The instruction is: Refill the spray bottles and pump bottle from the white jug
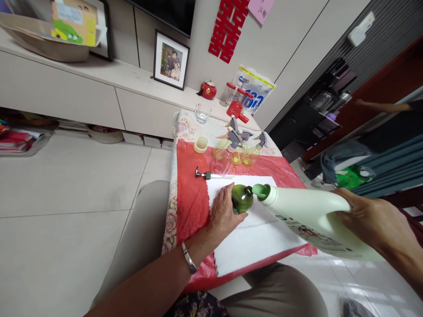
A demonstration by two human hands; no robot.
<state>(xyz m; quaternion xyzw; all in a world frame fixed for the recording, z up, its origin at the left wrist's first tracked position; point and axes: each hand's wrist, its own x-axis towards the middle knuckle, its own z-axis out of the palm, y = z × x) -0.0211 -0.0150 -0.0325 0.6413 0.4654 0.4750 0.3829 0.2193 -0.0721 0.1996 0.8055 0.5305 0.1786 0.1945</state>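
Note:
My left hand (224, 212), with a silver bangle at the wrist, wraps around a small round green bottle (243, 201) whose black-rimmed mouth is open. In my right hand (366, 213) is the handle of a large pale green jug (300, 202), tilted almost flat. The jug's green spout (261, 190) meets the mouth of the bottle; whether liquid is flowing I cannot tell. Beyond my left hand lies a black pump top (203, 175) with a long tube. Several clear spray bottles (223, 160) with grey trigger heads stand behind, near a cream cap (200, 145).
A white cloth (251, 242) covers part of the red plastic sheet (190, 193) on the small table. A glass cup (201, 114) and red-lidded jars (228, 93) stand farther back. A framed photo (171, 60) is on the cabinet. Another person's arm (385, 107) shows at the right.

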